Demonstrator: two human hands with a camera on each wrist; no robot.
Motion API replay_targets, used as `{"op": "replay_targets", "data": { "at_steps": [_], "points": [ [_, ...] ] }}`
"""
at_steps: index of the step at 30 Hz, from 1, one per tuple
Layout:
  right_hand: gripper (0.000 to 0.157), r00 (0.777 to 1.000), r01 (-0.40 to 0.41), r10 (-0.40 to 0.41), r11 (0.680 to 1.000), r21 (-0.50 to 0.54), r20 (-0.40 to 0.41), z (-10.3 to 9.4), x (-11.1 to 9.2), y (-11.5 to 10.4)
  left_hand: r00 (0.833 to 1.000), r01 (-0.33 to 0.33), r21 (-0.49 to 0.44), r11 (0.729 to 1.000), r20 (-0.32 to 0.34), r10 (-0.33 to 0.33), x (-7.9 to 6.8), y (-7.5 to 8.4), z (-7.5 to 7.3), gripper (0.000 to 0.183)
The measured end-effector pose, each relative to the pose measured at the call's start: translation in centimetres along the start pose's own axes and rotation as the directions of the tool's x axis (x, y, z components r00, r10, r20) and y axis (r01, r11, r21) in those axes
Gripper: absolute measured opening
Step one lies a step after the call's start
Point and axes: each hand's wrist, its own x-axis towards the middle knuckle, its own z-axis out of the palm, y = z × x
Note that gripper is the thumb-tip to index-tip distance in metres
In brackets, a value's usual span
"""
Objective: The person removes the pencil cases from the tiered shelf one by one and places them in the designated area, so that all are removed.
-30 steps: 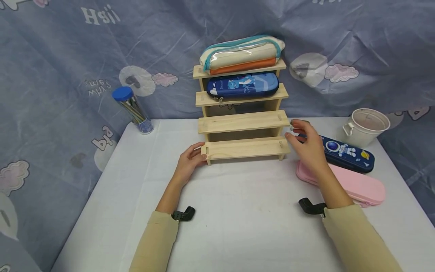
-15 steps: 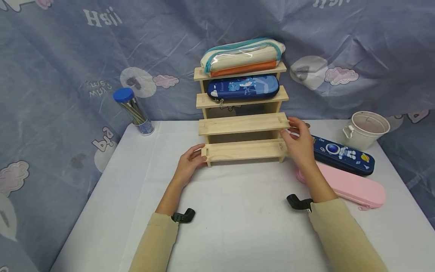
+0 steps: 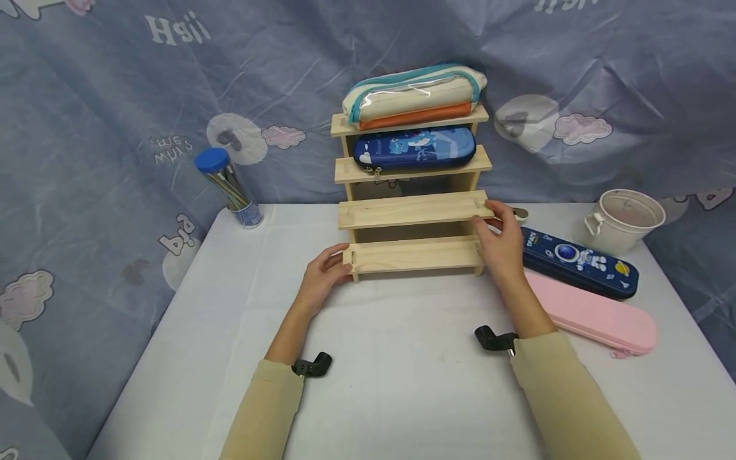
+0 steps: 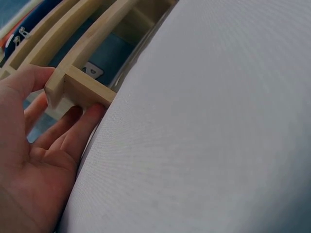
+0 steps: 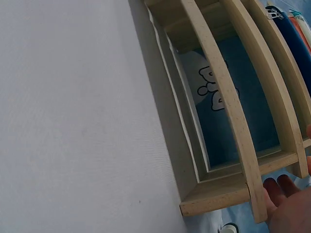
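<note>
A stepped wooden shelf rack (image 3: pixel 411 254) stands against the back of the table. My left hand (image 3: pixel 323 275) grips the left end of its lowest board; in the left wrist view, the hand's fingertips (image 4: pixel 99 109) touch the side panel under the board. My right hand (image 3: pixel 501 246) holds the right end of the second board from the bottom, partly hidden at the edge of the right wrist view. On the top board lies a cream pencil case (image 3: pixel 414 99) with teal and orange trim. A dark blue dinosaur pencil case (image 3: pixel 415 148) lies on the board below.
Right of the rack lie a navy space-themed pencil case (image 3: pixel 581 262) and a pink pencil case (image 3: pixel 604 316). Behind them stands a white bucket (image 3: pixel 625 220). At the back left is a clear tube with a blue lid (image 3: pixel 230 188). Printed cloth (image 3: pixel 299 57) hangs behind the table.
My right hand has moved left, from beside the rack onto the end of the second board from the bottom. The left hand keeps its place.
</note>
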Motion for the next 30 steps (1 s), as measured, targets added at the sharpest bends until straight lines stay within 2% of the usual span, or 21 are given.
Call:
{"op": "replay_targets", "data": {
  "at_steps": [6,12,19,30],
  "points": [
    [0.050,1.000,0.011,-0.011,1.000,0.007,0.024,0.4,0.1,0.5,1.000,-0.017,-0.006,1.000,-0.004,0.017,-0.2,0.5,0.4,0.051],
    [0.053,1.000,0.001,0.000,0.999,-0.047,0.019,0.6,0.0,0.6,1.000,-0.002,0.006,1.000,0.001,0.002,0.0,0.6,0.5,0.051],
    [0.054,0.999,-0.036,0.036,0.998,-0.045,0.007,0.8,0.0,0.2,1.000,-0.016,0.002,1.000,-0.012,0.016,0.9,-1.6,-0.3,0.051],
    [0.055,0.995,-0.099,0.099,0.995,-0.026,-0.003,1.6,-0.1,-0.2,0.999,-0.041,0.002,0.999,-0.023,0.041,0.7,-1.8,-0.4,0.049]
  ]
}}
